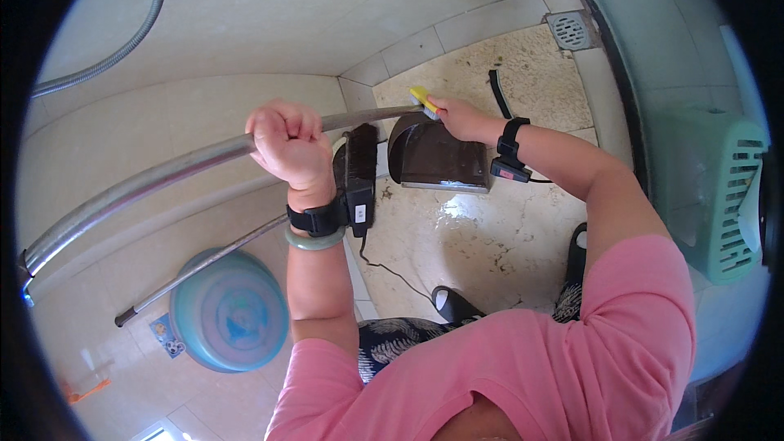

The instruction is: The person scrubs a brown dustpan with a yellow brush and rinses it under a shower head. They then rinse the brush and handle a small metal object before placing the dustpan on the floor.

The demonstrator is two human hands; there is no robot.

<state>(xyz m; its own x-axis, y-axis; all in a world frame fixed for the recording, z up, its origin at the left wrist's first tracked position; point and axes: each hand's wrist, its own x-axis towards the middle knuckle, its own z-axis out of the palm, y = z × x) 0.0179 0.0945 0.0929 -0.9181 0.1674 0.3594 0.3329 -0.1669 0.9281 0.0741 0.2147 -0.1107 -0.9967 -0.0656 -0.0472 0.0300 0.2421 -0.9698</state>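
My left hand [285, 141] is closed around the long metal handle [153, 188] of a dustpan. The dark brown dustpan [450, 156] sits on the wet floor with its pan towards me, its surface shiny. In my right hand [462, 119] is a small scrub brush [421, 98] with a yellow and red back and pale bristles. The bristles are at the place where the handle meets the top of the pan; whether they touch is hard to tell. Just left of the dustpan stands a broom head [362, 159] with dark bristles, partly hidden by my left wrist.
The broom's metal pole [208, 263] slants left, past a blue plastic basin [233, 312]. A black strip [499, 95] lies near the wall. A floor drain [571, 30] is in the far corner. At right stands a green slotted plastic basket [710, 196]. A shower hose [138, 30] hangs upper left.
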